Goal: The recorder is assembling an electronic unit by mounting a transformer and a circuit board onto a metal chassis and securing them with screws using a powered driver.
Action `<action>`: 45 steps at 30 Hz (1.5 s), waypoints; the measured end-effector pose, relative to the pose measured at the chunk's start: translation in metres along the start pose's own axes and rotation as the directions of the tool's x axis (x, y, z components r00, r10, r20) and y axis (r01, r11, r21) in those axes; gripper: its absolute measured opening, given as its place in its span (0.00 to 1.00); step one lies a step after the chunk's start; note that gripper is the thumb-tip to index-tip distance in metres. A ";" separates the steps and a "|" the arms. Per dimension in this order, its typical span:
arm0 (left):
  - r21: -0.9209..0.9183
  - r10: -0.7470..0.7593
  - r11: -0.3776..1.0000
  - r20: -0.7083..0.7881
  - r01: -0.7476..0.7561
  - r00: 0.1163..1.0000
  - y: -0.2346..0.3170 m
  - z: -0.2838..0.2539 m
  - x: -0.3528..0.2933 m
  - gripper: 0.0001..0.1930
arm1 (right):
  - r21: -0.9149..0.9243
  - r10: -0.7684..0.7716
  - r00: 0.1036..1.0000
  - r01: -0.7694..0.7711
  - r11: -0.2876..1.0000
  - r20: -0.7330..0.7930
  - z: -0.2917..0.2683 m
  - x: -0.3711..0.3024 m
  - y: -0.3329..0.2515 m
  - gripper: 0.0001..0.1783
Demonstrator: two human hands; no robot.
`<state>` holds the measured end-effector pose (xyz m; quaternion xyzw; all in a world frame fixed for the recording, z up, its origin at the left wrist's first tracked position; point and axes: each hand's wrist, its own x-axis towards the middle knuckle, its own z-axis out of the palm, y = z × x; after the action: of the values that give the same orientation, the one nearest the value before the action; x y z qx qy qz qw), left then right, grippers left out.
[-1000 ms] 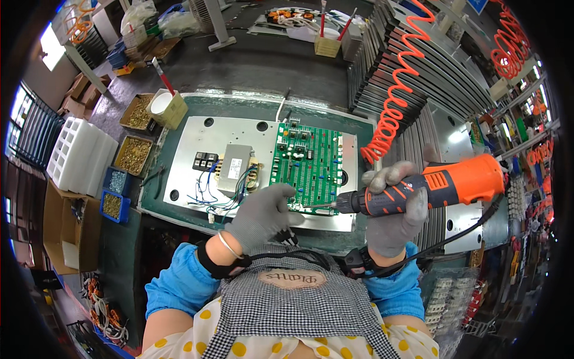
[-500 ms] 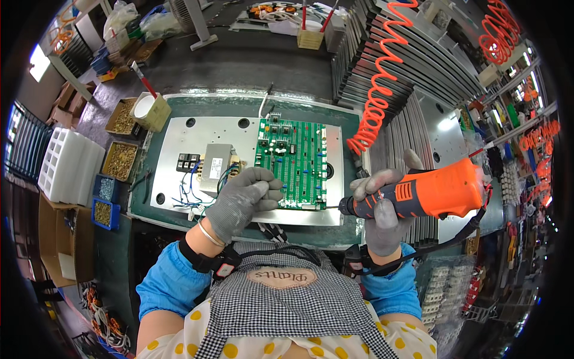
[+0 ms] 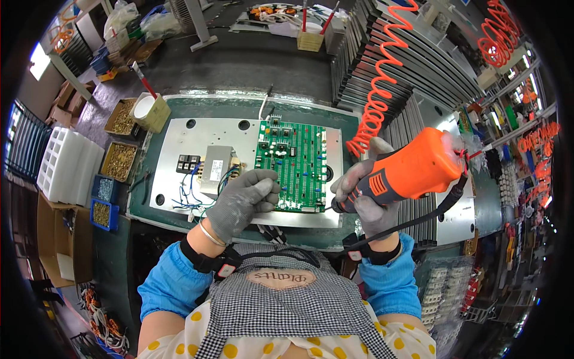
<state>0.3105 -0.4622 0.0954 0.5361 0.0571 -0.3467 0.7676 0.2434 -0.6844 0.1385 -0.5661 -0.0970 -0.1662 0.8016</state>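
A green circuit board (image 3: 302,170) lies on the right part of a silver metal plate (image 3: 218,131). My right hand (image 3: 372,206) grips an orange and black electric screwdriver (image 3: 412,167), its nose beside the board's lower right corner. The bit cannot be made out clearly. My left hand (image 3: 242,202), in a grey glove, is closed at the board's lower left edge; anything small between its curled fingers is hidden. Left of the board, a transformer (image 3: 216,169) with loose blue wires (image 3: 190,194) sits on the plate, beside a black terminal block (image 3: 188,163).
Bins of small fasteners (image 3: 119,160) stand to the left, with a pair of pliers (image 3: 140,181) near them. A carton holding a white cup (image 3: 144,106) is at the bench's far left corner. Stacked metal panels (image 3: 382,72) and a coiled red hose (image 3: 373,113) are on the right.
The screwdriver has tilted, its rear end rising away from me and its body shifting slightly left with my right hand. My left hand has barely moved.
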 end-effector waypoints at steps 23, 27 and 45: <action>0.553 -0.064 0.832 0.186 -0.050 0.981 -0.005 0.013 -0.009 0.06 | 0.117 -0.308 0.950 0.313 0.943 -0.058 0.025 0.008 -0.017 0.50; 0.578 -0.025 0.812 0.179 -0.085 0.983 -0.004 0.014 -0.009 0.07 | 0.119 -0.332 0.940 0.340 0.933 -0.080 0.023 0.007 -0.017 0.50; 0.701 0.156 0.700 0.037 -0.137 0.987 0.001 0.011 -0.023 0.21 | 0.026 -0.285 0.944 0.294 0.956 -0.167 0.024 0.013 -0.007 0.15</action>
<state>0.2905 -0.4607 0.1118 0.7943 -0.1117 -0.2733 0.5310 0.2541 -0.6660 0.1573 -0.5098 -0.1183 -0.3248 0.7878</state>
